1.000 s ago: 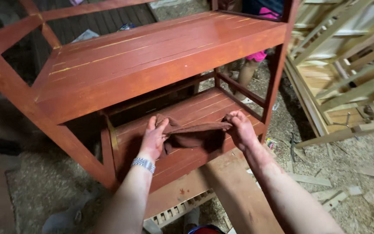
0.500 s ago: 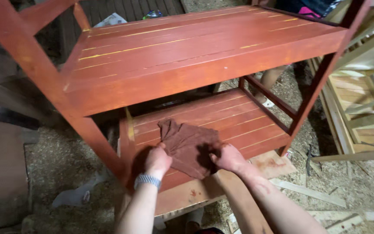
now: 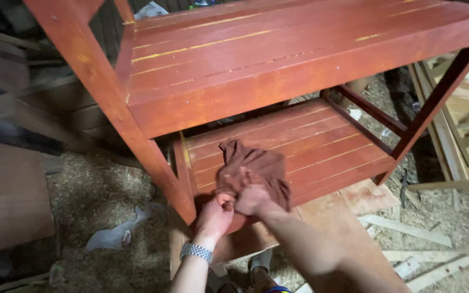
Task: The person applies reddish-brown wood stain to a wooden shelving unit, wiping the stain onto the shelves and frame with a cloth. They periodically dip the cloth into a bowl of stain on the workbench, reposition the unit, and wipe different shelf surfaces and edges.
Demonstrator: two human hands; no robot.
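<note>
Left hand: the left hand [image 3: 214, 216] is lowest in view, a metal wristwatch [image 3: 196, 251] on its wrist; its fingers are clenched on the near lower corner of a brown cloth [image 3: 253, 168], right at the front edge of the lower shelf.
Right hand: the right hand [image 3: 252, 196] is just beside the left and touching it, its fingers bunched into the same cloth, gripping a fold of it.
Cloth: crumpled, reddish brown, lying on the near left part of the lower shelf [image 3: 321, 146] and rising from both hands toward the back of the shelf.
Lower shelf: slatted planks stained red-brown, framed by a red leg [image 3: 112, 108] on the left and a darker leg [image 3: 435, 103] on the right.
Top shelf: a wider slatted red-brown top shelf [image 3: 278, 49] overhangs the lower one, with pale yellowish streaks along its seams.
Floor: sawdust-covered floor [image 3: 99, 190] around the stand, a white scrap [image 3: 118, 233] lying to the left, loose wood offcuts [image 3: 408, 230] to the right.
Far right: bare pale timber frames [image 3: 462, 130] leaning beyond the right leg.
</note>
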